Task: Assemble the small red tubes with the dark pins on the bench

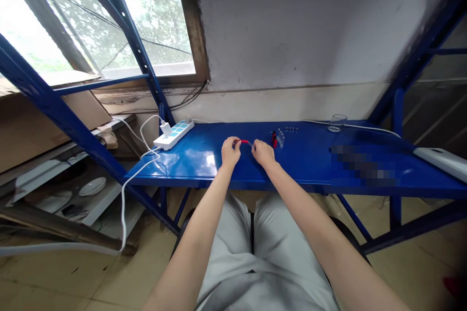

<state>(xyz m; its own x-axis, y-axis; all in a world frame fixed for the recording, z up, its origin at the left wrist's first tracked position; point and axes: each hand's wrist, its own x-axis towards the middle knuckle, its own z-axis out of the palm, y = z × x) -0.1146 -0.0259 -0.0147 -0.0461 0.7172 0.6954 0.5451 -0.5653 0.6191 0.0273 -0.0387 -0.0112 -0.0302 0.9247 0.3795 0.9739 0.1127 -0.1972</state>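
Observation:
Both hands meet over the blue table, joined by a small red tube (244, 141) with a thin clear part at its right end. My left hand (230, 150) is closed, its fingertips pinching the left end of the tube. Closed fingers of my right hand (263, 152) grip the clear end; what lies inside them is hidden. Just right of that hand stand several small red pieces with black parts (274, 140) and several small clear vials (280, 138). Tiny clear pieces (291, 129) sit in rows farther back.
A white power strip (174, 134) with a plugged-in cord lies at the table's left end. At the back right stands a clear glass cup (337, 122). A blurred dark object (365, 165) and a white device (443, 161) lie on the right. Blue posts (127, 24) frame the table (310, 170).

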